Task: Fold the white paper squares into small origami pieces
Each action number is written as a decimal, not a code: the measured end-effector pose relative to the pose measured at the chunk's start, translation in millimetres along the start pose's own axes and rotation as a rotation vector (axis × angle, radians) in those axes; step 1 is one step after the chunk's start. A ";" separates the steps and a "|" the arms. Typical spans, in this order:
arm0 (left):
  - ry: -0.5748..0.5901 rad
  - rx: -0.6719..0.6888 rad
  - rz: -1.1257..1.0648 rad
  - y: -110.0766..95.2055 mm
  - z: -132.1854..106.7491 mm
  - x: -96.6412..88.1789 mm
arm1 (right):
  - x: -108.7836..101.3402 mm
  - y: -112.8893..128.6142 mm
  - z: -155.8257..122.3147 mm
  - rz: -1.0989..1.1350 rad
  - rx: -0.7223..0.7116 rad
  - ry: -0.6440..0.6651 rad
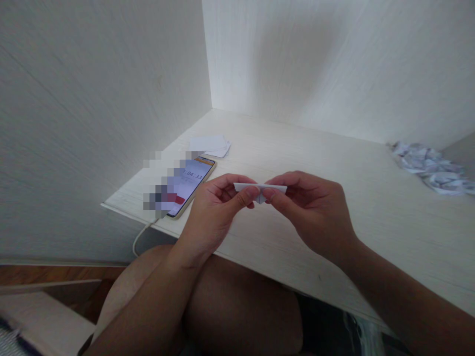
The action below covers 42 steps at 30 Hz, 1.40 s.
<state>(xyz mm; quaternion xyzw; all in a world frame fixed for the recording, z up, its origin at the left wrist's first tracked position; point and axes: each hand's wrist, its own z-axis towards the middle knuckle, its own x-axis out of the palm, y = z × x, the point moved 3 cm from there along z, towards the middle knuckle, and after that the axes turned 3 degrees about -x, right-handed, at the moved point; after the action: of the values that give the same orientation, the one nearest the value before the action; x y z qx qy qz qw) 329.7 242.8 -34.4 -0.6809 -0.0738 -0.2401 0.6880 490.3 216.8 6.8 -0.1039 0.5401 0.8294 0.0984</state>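
Note:
A small folded white paper (pixel 260 190) is held above the pale wooden desk (pixel 334 163), near its front edge. My left hand (pixel 215 212) pinches the paper's left end between thumb and fingers. My right hand (pixel 311 207) pinches its right end the same way. The paper looks like a narrow folded strip with a small point hanging below its middle.
A phone (pixel 191 185) with a lit timer screen lies at the desk's left edge, its cable (pixel 139 240) dropping off the front. Flat white paper sheets (pixel 211 145) lie behind it. A heap of crumpled or folded papers (pixel 432 165) sits at the far right. White walls enclose the desk.

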 end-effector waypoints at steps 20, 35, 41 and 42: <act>0.076 0.065 0.107 -6.1 -5.2 0.7 | 0.0 0.2 1.3 0.097 0.032 0.072; 0.085 0.106 0.116 -4.6 -5.3 -1.4 | -0.6 0.3 1.7 0.119 0.067 0.085; 0.098 0.109 0.157 -11.7 -7.5 2.7 | -1.1 1.5 2.3 0.136 0.053 0.106; 0.096 0.115 0.162 -12.9 -7.7 2.9 | -1.1 1.6 2.8 0.141 0.051 0.109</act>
<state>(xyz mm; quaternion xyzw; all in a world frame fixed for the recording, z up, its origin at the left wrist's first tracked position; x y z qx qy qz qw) 325.0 235.2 -22.0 -0.6318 0.0008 -0.2112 0.7458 490.7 218.6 9.6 -0.1079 0.5717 0.8132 0.0129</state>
